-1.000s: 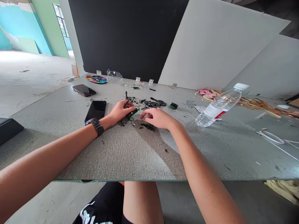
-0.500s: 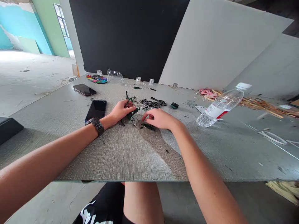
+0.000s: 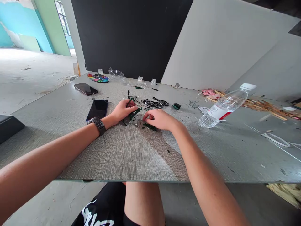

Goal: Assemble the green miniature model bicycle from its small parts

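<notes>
Near the middle of the table, my left hand [image 3: 123, 110] is closed on a small dark green part [image 3: 134, 113], which sticks out to the right of its fingers. To its right my right hand [image 3: 157, 118] has curled fingers just above the tabletop; whatever is between its fingertips is too small to make out. Below those fingers lie dark green pieces [image 3: 150, 126]. Small black spoked wheels [image 3: 157, 104] rest behind my right hand, and a dark green block [image 3: 176, 106] sits farther right. Another green part [image 3: 132, 98] lies behind my left hand.
Two phones [image 3: 98, 110] [image 3: 86, 88] lie at the left of the grey table [image 3: 117, 157]. A paint palette [image 3: 98, 78] and clear plastic packaging [image 3: 116, 74] are at the back. A water bottle [image 3: 219, 108] stands tilted at the right, before wood scraps [image 3: 265, 108].
The view has shifted slightly. Both hands remain in nearly the same places, with my right fingers a little more drawn together.
</notes>
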The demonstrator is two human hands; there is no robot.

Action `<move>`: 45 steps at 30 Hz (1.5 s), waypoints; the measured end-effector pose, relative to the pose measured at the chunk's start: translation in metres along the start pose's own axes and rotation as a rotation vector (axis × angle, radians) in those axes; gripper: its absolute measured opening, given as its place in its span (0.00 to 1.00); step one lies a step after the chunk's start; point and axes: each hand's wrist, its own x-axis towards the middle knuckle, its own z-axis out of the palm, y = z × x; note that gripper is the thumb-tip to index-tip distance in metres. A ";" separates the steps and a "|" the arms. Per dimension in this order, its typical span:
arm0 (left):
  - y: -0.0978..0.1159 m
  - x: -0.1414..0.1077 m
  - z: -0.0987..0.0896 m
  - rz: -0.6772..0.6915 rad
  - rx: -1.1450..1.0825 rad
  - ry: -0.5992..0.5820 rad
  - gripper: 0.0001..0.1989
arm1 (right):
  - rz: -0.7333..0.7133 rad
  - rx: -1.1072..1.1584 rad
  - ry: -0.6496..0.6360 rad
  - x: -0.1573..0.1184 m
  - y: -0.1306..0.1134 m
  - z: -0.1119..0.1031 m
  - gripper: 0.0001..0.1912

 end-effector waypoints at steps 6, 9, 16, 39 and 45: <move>0.001 -0.001 0.000 -0.011 -0.011 -0.003 0.12 | -0.008 0.003 0.001 -0.001 0.000 -0.001 0.13; 0.001 -0.001 0.000 -0.013 -0.010 0.002 0.12 | -0.003 0.008 -0.005 -0.001 0.000 -0.002 0.13; 0.001 -0.001 0.000 -0.018 -0.025 0.000 0.12 | -0.002 0.010 -0.005 -0.001 -0.002 -0.002 0.13; -0.001 0.001 0.000 0.017 0.006 0.000 0.09 | -0.155 0.114 0.393 -0.002 -0.021 0.001 0.18; 0.000 0.000 0.000 0.005 -0.003 -0.006 0.10 | -0.110 0.033 0.392 0.000 -0.021 0.001 0.18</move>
